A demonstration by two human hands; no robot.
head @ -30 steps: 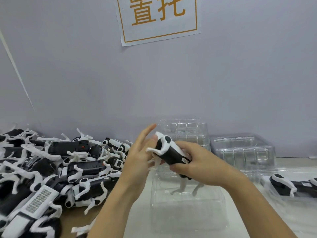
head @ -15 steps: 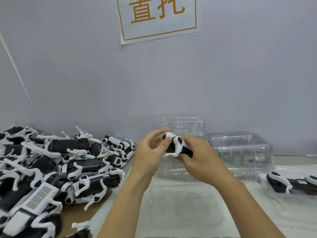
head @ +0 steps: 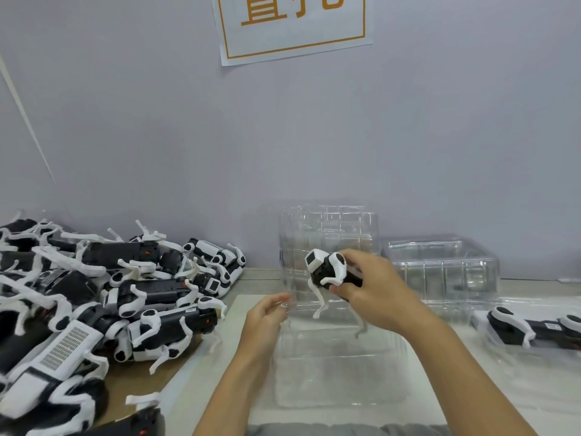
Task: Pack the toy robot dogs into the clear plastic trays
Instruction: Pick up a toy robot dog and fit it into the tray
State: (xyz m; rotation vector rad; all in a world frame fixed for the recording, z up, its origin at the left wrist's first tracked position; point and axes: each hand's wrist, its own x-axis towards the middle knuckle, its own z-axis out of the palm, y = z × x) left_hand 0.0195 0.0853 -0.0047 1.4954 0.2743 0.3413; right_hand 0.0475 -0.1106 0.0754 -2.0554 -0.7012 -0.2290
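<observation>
Above the clear tray [head: 341, 369], my right hand [head: 374, 289] grips a toy robot dog [head: 330, 269]; my left hand [head: 267, 316], fingers loosely curled, steadies the tray's edge. Dangling legs could snag the rim.

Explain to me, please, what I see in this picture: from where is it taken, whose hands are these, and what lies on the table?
There is no machine here. A person wears a camera on the head, so you look forward and down at that person's own two hands. The right hand holds one black and white toy robot dog in the air, with its white legs hanging down. The left hand touches the edge of a clear plastic tray that lies on the table directly below the dog. On the left is a big pile of toy dogs. Behind stand more clear trays. On the far right another dog already lies in clear plastic. A paper sign hangs on the wall.
</observation>
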